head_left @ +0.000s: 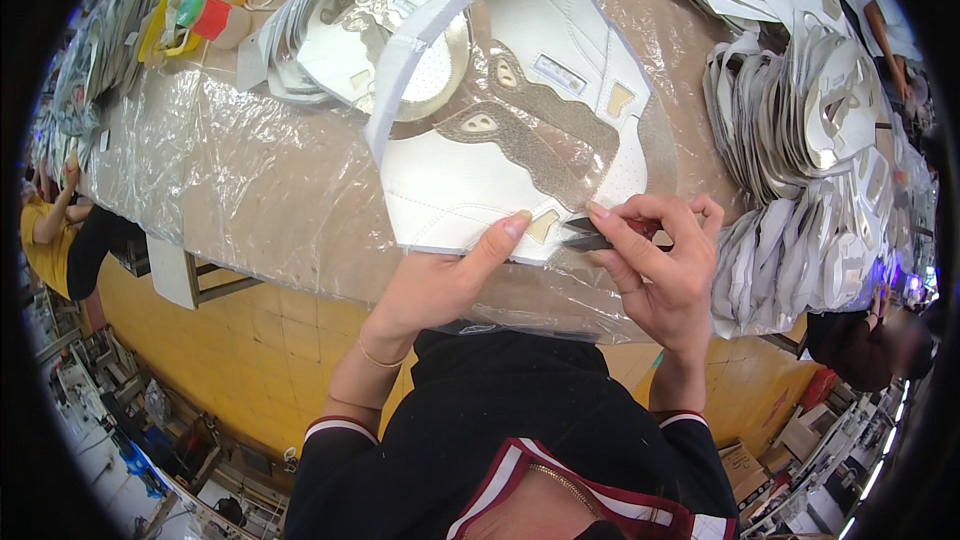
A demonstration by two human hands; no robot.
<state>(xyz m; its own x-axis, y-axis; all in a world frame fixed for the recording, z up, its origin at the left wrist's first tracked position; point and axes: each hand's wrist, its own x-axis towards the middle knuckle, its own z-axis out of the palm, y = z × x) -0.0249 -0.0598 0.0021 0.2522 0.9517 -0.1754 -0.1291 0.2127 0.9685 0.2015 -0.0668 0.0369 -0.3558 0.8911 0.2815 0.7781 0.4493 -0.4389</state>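
Observation:
A white and grey-brown shoe upper [440, 185], stitched into a loop, is held up in front of me. My left hand [440, 285] is closed on its near edge, thumb on top beside a small beige window and the fingers hidden beneath. In my right hand [665, 260] is a pair of thread snips [585, 237] with dark blades and a bit of red at the handle. The blades point left at the upper's near right edge, close to my left thumb. Whether they touch a thread is too small to tell.
The table [270, 180] is covered in clear plastic. Behind the upper stands a stack of similar uppers [330, 30]; more stacks [790, 120] line the right side. Two red-banded bottles [215, 20] sit in a yellow tray at far left. A person in yellow [50, 230] is beyond the left edge.

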